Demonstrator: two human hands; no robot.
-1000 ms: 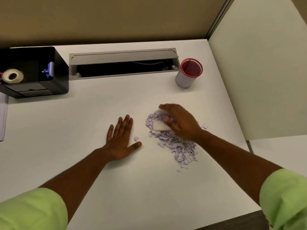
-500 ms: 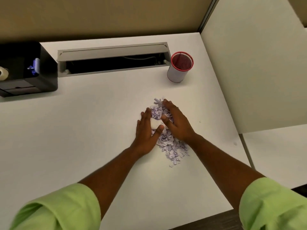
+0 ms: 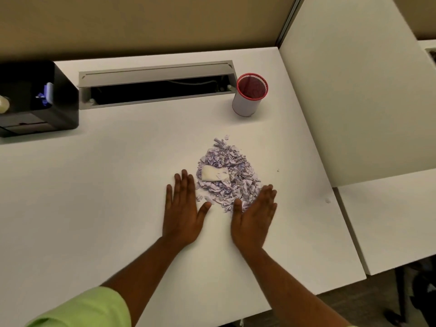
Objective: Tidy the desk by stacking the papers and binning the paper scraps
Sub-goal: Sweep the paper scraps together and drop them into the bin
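A heap of small lilac paper scraps [image 3: 232, 171] lies on the white desk [image 3: 106, 197], with one larger white piece [image 3: 213, 173] on its left side. My left hand [image 3: 182, 208] lies flat on the desk, fingers straight, just left of the heap's near edge. My right hand [image 3: 253, 214] stands on its edge with straight fingers, touching the heap's near right corner. Neither hand holds anything. A red-rimmed mesh cup [image 3: 250, 95] stands behind the heap, to the right.
A black desk organiser [image 3: 47, 97] sits at the far left. A long open cable slot [image 3: 155, 83] runs along the back of the desk. A partition panel [image 3: 354, 90] rises on the right, with a second desk [image 3: 389, 220] beyond it.
Both hands have drawn back from on top of the heap to its near edge. The scraps now lie in a tighter pile, with the white piece uncovered.
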